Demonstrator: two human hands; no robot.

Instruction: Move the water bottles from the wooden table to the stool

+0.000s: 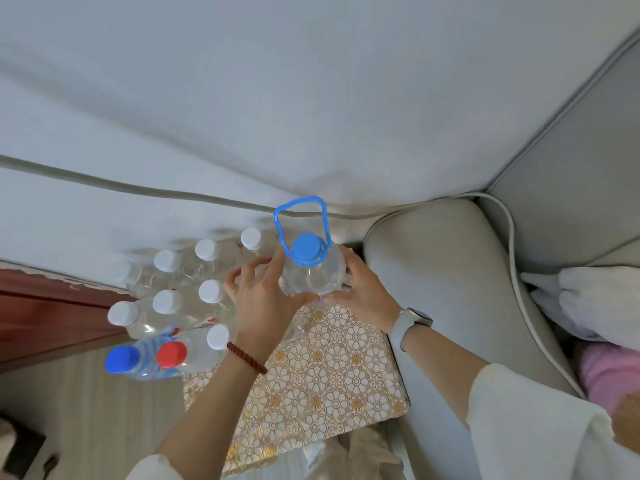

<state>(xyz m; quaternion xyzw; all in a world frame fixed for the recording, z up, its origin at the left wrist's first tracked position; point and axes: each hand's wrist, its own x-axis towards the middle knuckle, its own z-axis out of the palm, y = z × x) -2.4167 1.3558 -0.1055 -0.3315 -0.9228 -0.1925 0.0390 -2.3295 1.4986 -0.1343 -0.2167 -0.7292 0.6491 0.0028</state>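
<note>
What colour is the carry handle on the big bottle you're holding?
Blue, matching its cap; the carry handle on the big bottle shows clearly in the head view.

No text, brand, number or sign can be read anywhere in this view. The large bottle (pixel 313 271), gripped between the left hand (pixel 258 299) and the right hand (pixel 360 292), shows only clear plastic and a plain blue cap. The small bottles (pixel 180 296) just left of the left hand carry plain white, red and blue caps; a blue wavy pattern on the nearest one bears no legible lettering. The watch (pixel 414 322) on the right wrist shows no readable face.
</note>
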